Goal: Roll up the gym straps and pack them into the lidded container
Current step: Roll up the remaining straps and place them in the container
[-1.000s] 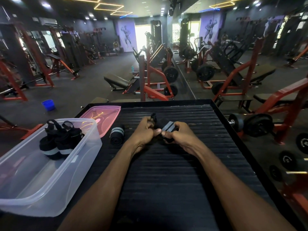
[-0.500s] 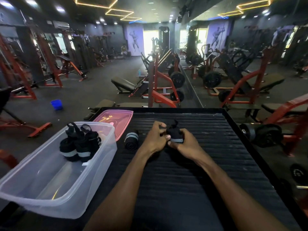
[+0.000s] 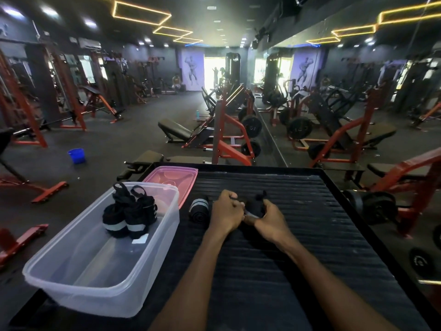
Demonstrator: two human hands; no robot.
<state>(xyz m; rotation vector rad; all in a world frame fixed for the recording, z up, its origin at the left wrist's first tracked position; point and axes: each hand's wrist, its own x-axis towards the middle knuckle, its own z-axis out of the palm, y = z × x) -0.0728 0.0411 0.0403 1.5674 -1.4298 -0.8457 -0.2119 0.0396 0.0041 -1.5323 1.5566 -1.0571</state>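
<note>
Gym machines fill the room behind the black ribbed bench (image 3: 298, 271). Both grips hold one black strap (image 3: 256, 207): left hand (image 3: 228, 211) and right hand (image 3: 269, 219) curl around it. Beside them lies a rolled strap (image 3: 199, 210). Two rolls (image 3: 128, 215) sit inside the clear container (image 3: 95, 278); its pink lid (image 3: 171, 179) lies behind.

Two bare forearms enter from six o'clock, sleeveless as far as the frame shows. The left hand (image 3: 226, 212) and right hand (image 3: 268, 219) wear no gloves, rings, watch or wristband.
</note>
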